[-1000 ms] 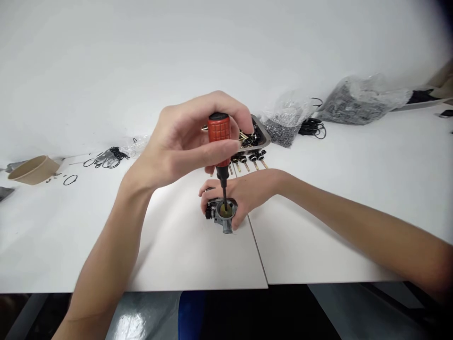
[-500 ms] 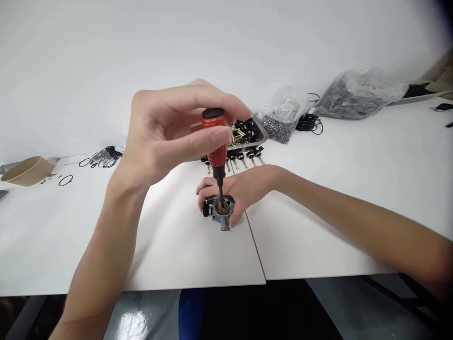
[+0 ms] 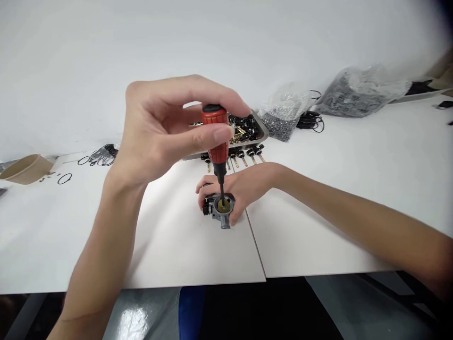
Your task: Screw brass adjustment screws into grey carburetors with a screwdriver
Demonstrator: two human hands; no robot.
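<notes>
My left hand (image 3: pixel 173 127) pinches the red handle of a screwdriver (image 3: pixel 218 148) between thumb and fingers. The screwdriver stands nearly upright, its dark shaft pointing down into the round bore of a small grey metal carburetor (image 3: pixel 223 221). Its tip meets a brass-coloured disc (image 3: pixel 222 206) inside that bore. Wrapped around the carburetor's far and right sides, my right hand (image 3: pixel 240 191) holds it on the white table. A black knob-like part sticks out on the carburetor's left. Some of my right fingers are partly hidden behind the body.
Behind my hands stands a metal tray (image 3: pixel 264 133) of brass and black parts, with several similar parts (image 3: pixel 242 158) lined up before it. Plastic bags (image 3: pixel 361 92) of small parts lie at the back right. A brown paper bowl (image 3: pixel 26 170) and black rings (image 3: pixel 64 178) are at the left.
My left hand has shifted very slightly left, and its grip on the screwdriver's handle is a little changed. The screwdriver stays in the bore; my right hand and the carburetor look still.
</notes>
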